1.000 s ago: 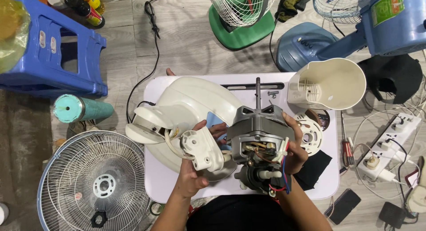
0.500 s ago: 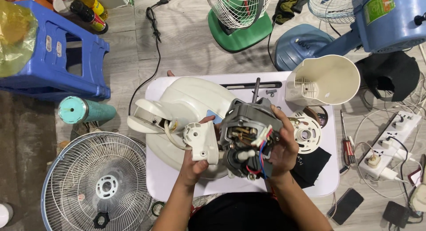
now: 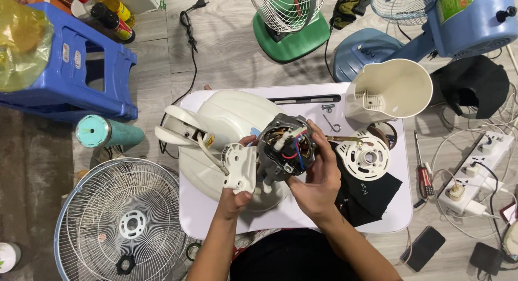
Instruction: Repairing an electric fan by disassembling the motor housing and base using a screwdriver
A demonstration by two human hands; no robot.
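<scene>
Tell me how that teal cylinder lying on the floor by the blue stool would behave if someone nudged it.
The teal cylinder lies on its side on the floor, so a sideways nudge would probably set it rolling. Its round, smooth-looking wall may be a little slippery to pick up. The blue stool close behind it would likely stop a roll that way. Its weight cannot be judged from here.

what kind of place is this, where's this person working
Probably a home or small fan-repair spot, worked on the floor. Both hands hold a bare fan motor over a low white table; a loose wire fan guard, other fans such as a green-based one and a red-handled screwdriver lie around.
</scene>
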